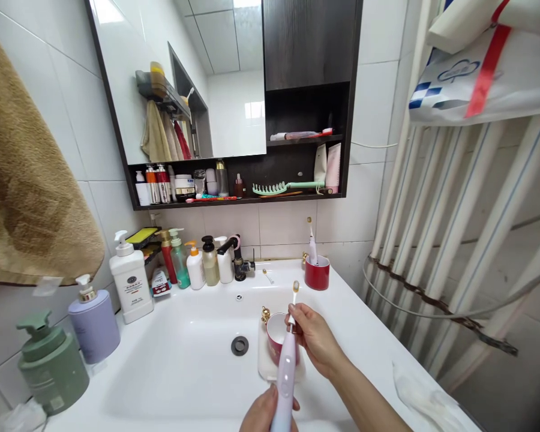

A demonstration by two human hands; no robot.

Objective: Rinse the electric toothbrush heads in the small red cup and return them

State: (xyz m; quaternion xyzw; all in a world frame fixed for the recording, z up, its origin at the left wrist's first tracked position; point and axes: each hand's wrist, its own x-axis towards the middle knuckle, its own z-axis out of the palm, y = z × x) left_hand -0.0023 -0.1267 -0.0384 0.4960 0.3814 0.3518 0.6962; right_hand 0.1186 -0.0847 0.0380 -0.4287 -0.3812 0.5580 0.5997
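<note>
My left hand [261, 411] is wrapped round the pale pink handle of an electric toothbrush [287, 369], low over the sink. The fingers of my right hand [317, 339] pinch the white brush head [295, 295] at the top of that handle. A thin metal shaft shows between head and handle, so the two look partly apart. Behind the toothbrush, a dark pink cup [275, 336] with a gold ornament stands on a pale tray [265, 367] in the sink. The toothbrush hides part of the cup.
A red cup [317, 276] holding another toothbrush [312, 247] stands on the back right rim. A small loose brush head [268, 276] lies by the black faucet [239, 264]. Several pump bottles [195, 267] line the left side. A crumpled tissue [420, 393] lies at right.
</note>
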